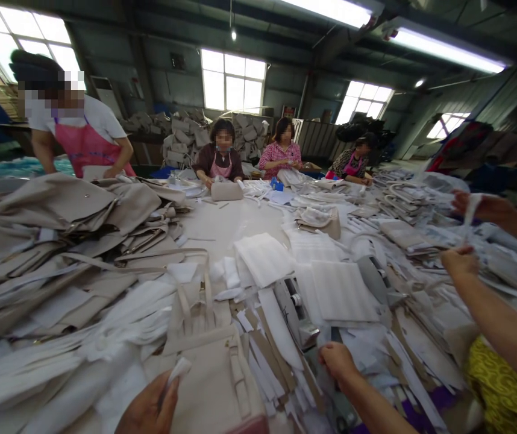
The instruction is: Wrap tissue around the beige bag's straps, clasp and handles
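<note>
At the bottom, my left hand (147, 407) pinches a small white folded piece (181, 367) between thumb and fingers; its material is unclear. The piece is over a beige handbag (208, 380) with a strap and metal buckles, lying flat before me. My right hand (337, 361) is closed, its fingers curled in. Whatever those fingers may hold is hidden. Just beyond it stands a grey tape dispenser (292, 307) with a white roll. Strips of white paper and brown card (265, 355) lie between the bag and my right hand.
Beige bags (73, 205) are heaped at left, above white wrapping sheets (118, 337). Foam sheets (263, 259) and another dispenser (373, 277) lie ahead. At right, a co-worker's hands (461, 262) hold a white strip. Several people work across the table (235, 220).
</note>
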Available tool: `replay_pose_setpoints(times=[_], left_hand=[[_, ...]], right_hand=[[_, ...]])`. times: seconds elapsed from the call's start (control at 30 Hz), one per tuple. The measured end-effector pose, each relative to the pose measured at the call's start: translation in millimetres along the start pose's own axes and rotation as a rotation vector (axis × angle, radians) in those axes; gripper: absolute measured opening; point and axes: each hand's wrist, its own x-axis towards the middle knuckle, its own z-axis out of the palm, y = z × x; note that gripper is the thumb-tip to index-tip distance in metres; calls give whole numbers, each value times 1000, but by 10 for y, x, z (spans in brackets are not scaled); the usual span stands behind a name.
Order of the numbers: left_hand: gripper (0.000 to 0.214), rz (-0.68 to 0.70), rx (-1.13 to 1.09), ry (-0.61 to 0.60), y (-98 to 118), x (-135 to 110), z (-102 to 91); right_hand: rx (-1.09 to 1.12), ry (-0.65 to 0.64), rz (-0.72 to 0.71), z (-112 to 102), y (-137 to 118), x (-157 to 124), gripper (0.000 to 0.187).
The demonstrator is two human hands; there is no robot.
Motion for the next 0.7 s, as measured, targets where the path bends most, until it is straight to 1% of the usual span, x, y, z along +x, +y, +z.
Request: replay_pose_setpoints(times=[0.07,0.1,0.17,0.27,0.33,0.4,0.47,0.53,0.6,0.7], left_hand=[[29,51,28,51,22,-50,3],[28,85,49,77,41,-77,6],[28,155,105,141,91,-117,19],[22,240,223,215,173,-144,48],[19,256,291,214,219,-165,66],[16,246,331,201,251,-197,83],[15,245,358,192,267,-232,104],[15,255,384,189,273,-261,133],[16,262,406,190,276,-276,169],[16,261,432,197,289,-282,221]], right_hand=[[-39,-49,-74,9,-45,-83,26],[-47,-95,-117,39,-103,-152,27],[-14,-239,-195,173,-312,-353,31],[164,-550,-234,553,-833,-789,38],[280,-700,-212,879,-1231,-1101,38],[341,-791,-186,1204,-1567,-1352,38],[334,-796,-123,1476,-1773,-1502,37],[291,-758,-45,1665,-1838,-1556,34],[242,-726,12,1767,-1800,-1550,32],[188,-714,47,1805,-1694,-1512,31]])
